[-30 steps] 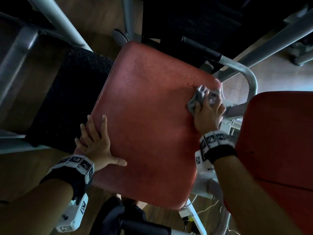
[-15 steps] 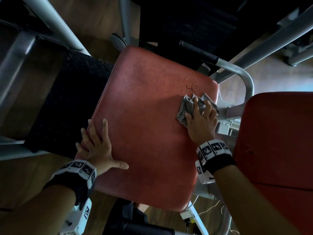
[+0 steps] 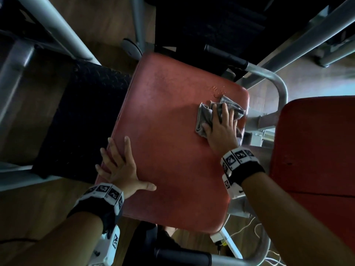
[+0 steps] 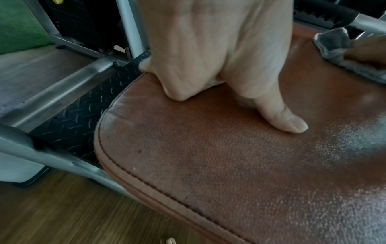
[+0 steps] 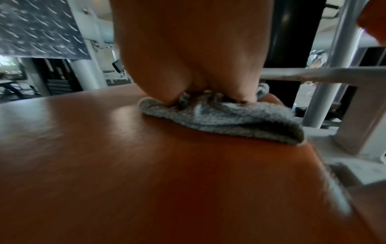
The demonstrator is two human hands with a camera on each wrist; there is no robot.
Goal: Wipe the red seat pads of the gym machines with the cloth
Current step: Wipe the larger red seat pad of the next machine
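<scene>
The red seat pad [image 3: 169, 131] fills the middle of the head view, with a scuffed patch near its far right corner. My right hand [image 3: 221, 131] lies on the grey cloth [image 3: 201, 116] by the pad's right edge, just below that patch. In the right wrist view the cloth [image 5: 229, 118] is bunched between the thumb and fingers of the hand [image 5: 188, 49], which dig into it. My left hand [image 3: 119, 166] rests flat on the pad's left edge, fingers spread and thumb out. The left wrist view shows that hand [image 4: 208, 49] on the pad [image 4: 229, 165].
A second red pad [image 3: 317, 150] stands close on the right. A black tread plate [image 3: 82, 116] lies left of the seat. A grey frame tube [image 3: 276, 83] curves round the far right corner. A black-gripped handle [image 3: 182, 258] crosses below the near edge. The floor is wood.
My right hand has slid the cloth from the pad's far right corner back toward me and slightly inward. Its fingers now lie more spread over the cloth. The left hand has stayed put.
</scene>
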